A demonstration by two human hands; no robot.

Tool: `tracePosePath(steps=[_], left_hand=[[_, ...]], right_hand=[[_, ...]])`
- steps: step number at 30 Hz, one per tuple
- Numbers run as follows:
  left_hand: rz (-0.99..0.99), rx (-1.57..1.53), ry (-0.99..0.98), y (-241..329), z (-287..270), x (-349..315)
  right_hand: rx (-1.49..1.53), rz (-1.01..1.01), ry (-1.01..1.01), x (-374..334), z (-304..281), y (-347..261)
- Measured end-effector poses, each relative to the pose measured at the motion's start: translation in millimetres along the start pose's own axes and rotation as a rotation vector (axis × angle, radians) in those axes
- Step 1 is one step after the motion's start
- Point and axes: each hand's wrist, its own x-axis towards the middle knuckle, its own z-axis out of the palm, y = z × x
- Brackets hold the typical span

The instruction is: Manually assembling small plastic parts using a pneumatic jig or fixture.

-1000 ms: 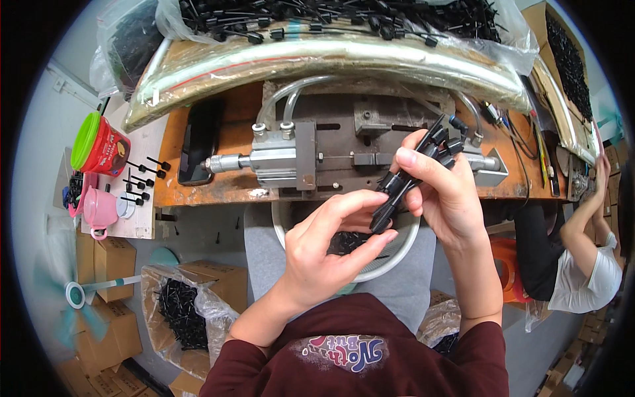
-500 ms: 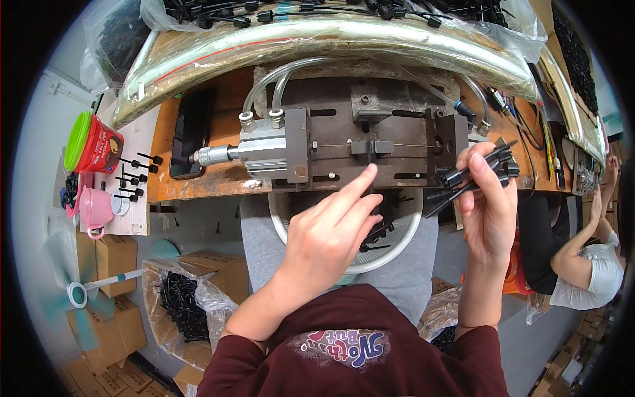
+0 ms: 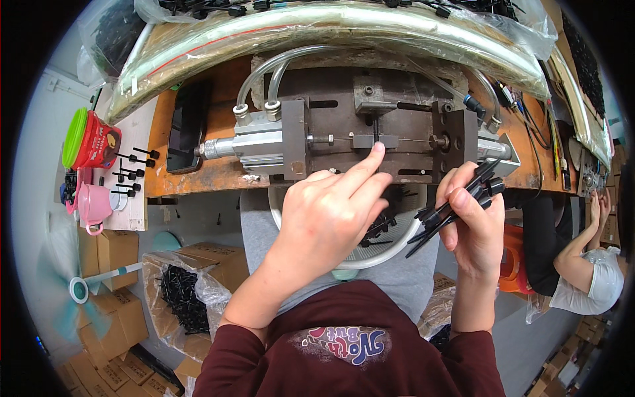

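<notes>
My left hand reaches forward over the bench edge, its index fingertip pressing a thin black part into the slot of the metal fixture. My right hand is closed on a bundle of several black plastic parts, held just right of the white bowl in my lap. The bowl holds more black parts. A silver pneumatic cylinder with clear hoses sits on the fixture's left side.
A black phone lies left of the cylinder. A red tub with a green lid, a pink cup and loose black parts sit on a white board at left. Bags of black parts line the back. Another person works at right.
My left hand moved forward from my right hand to the fixture slot and pressed a black part in. My right hand drew right with the bundle, then came back toward the bowl.
</notes>
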Motion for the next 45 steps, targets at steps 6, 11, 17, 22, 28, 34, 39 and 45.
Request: tracePosePath(steps=[6, 11, 17, 22, 28, 34, 39, 45], left_hand=[[0.128, -0.423, 0.11, 21.3, -11.6, -4.4], [0.101, -0.481, 0.032, 19.5, -20.4, -8.4], [-0.053, -0.354, 0.089, 16.4, -29.2, -14.2], [-0.056, -0.211, 0.226, 0.0, -9.4, -17.7], [-0.015, -0.184, 0.167, -5.0, 4.7, -12.4], [0.001, -0.162, 0.103, -4.2, 13.8, -15.3], [-0.022, 0.088, 0.068, 6.2, 15.3, -11.5], [-0.035, 0.174, 0.032, 8.1, 9.5, -0.3]], right_hand=[[0.022, 0.114, -0.041, -2.7, 7.9, 4.8], [0.055, 0.206, -0.09, -3.7, 10.8, 5.9], [0.039, 0.114, -0.054, -6.5, 5.8, 12.5], [0.002, -0.046, 0.028, -13.9, -2.3, 12.6], [-0.12, -0.248, 0.085, -18.8, 1.5, 8.1], [-0.246, -0.443, 0.214, -23.5, -3.6, 10.2], [-0.558, -0.686, 0.231, -26.6, -1.5, 13.4], [-1.098, -0.935, 0.303, -27.5, -4.4, 15.8]])
